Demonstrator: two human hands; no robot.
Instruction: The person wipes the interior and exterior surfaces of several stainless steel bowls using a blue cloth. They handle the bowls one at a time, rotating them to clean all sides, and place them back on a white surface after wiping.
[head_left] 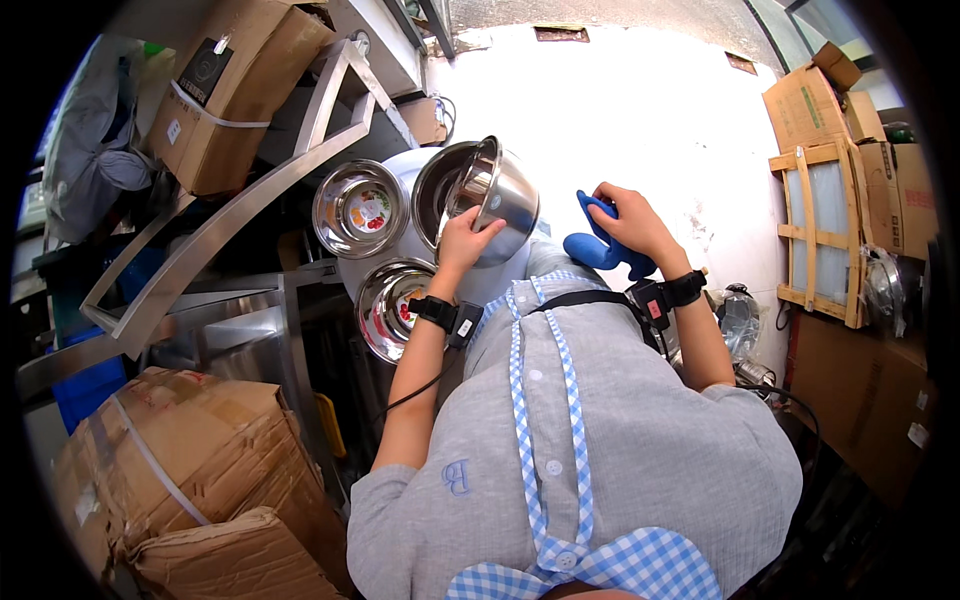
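Observation:
My left hand is closed on the near side of a deep stainless steel bowl, thumb against its shiny outer wall. The bowl is tipped on its side, its mouth turned left. Behind it, partly covered, is another steel bowl. A blue cloth hangs bunched from my right hand, to the right of the tipped bowl and apart from it. Two shallower steel bowls with coloured prints on their bottoms lie to the left: a far one and a near one. A round white surface shows beneath the bowls.
A bent metal frame stands on the left, with a cardboard box behind it and a battered carton nearer me. At the right are a wooden crate and more cartons. Clear-wrapped metalware lies beside my right forearm.

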